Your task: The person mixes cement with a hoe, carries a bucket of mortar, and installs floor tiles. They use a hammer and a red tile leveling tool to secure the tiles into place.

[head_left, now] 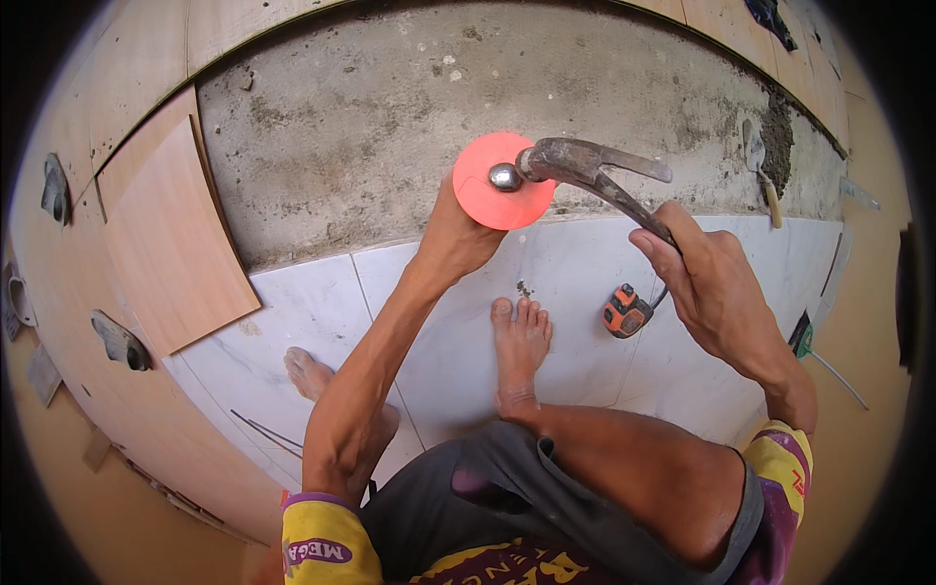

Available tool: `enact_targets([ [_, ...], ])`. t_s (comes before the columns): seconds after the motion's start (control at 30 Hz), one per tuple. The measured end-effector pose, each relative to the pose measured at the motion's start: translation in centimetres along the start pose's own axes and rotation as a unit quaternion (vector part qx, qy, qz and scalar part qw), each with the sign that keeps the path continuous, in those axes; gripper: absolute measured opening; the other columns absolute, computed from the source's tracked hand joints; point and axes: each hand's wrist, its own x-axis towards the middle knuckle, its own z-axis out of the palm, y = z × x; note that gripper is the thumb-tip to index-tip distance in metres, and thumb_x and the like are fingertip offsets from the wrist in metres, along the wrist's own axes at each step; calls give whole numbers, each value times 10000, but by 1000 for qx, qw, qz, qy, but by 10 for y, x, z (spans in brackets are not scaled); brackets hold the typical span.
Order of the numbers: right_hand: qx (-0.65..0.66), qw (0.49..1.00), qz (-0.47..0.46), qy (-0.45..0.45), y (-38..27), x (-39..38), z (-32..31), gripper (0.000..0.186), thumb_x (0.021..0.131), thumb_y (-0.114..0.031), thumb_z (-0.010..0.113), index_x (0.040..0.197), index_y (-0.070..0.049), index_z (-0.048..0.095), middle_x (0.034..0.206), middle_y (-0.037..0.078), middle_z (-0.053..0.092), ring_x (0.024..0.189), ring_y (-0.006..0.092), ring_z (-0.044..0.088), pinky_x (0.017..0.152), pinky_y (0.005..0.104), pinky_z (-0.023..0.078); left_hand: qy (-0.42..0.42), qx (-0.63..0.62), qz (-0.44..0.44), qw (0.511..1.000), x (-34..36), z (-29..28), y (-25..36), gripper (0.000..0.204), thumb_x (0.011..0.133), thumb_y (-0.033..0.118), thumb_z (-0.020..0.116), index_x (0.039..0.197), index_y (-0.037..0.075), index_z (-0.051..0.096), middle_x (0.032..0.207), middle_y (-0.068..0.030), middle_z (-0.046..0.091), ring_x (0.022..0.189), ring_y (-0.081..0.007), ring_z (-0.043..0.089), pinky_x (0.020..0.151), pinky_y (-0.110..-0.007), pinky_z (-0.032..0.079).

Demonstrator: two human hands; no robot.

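The right hand [717, 283] wraps snugly round a worn metal hammer [577, 162]. Beneath a round coral disc [502, 210], the left hand's [460, 234] finger grip cannot be told.

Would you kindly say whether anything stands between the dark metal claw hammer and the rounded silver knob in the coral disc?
Nothing visible does: the hammer in the right hand is right beside the knob; whether they touch is unclear.
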Motion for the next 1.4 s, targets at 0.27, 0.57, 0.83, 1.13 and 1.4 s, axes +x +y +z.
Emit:
enact_targets([
  [0.27,-23,999,13,25,23,-1,25,222,1062,-195,603,1011,-11,489,590,174,529,535,411,577,505,472,436,-2,-17,32,999,-2,17,0,291,858,11,721,1143,8,661,1028,-144,718,888,-319,665,839,-372,542],
  [0.57,96,990,77,64,23,-16,10,246,1086,-241,575,1005,-12,540,597,157,470,486,323,453,497,395,367,-23,-25,-42,999,4,-10,-9,247,902,9,681,1148,15,657,1076,-95,706,1044,-240,652,965,-360,504],
  [0.83,110,990,92,3,20,-7,11,237,1080,-238,584,1021,-13,541,613,172,554,533,366,591,512,413,422,-31,35,-9,999,-4,1,-10,286,932,-11,622,1190,67,719,1137,-93,702,1039,-257,653,958,-364,501],
  [1.13,74,997,20,18,6,-12,2,194,1067,-185,602,1039,-6,531,646,168,608,586,349,677,525,400,477,-14,24,-14,1000,-13,0,-25,324,907,64,695,1228,39,656,1203,-114,693,1118,-312,644,999,-399,493],
  [1.4,102,994,37,14,9,-14,8,202,1069,-194,597,1030,-8,529,631,168,599,580,358,682,519,415,475,15,0,14,1000,-9,6,-16,322,905,57,699,1222,30,646,1172,-117,701,1071,-297,657,960,-388,510],
])
